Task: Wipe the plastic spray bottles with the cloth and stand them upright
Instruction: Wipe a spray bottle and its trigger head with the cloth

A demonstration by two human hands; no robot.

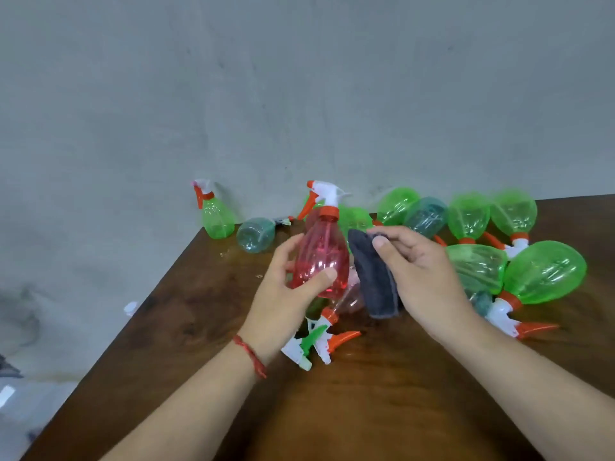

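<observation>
The left hand (283,287) grips the upright red spray bottle (319,257) above the wooden table (366,410), the right hand (422,267) pinches the dark cloth (372,277) just beside it, and green bottles (545,274) lie toppled behind.

Two pink bottles (319,261) show, one upright and one lying on the desk (366,410). Seven green bottles (545,276) can be counted: one standing at the far left, six lying at the far and right side. Two teal bottles (256,236) lie among them; a possible third is unclear. There is one grey cloth (374,277) and two hands, a left hand (286,287) and a right hand (422,271).
</observation>
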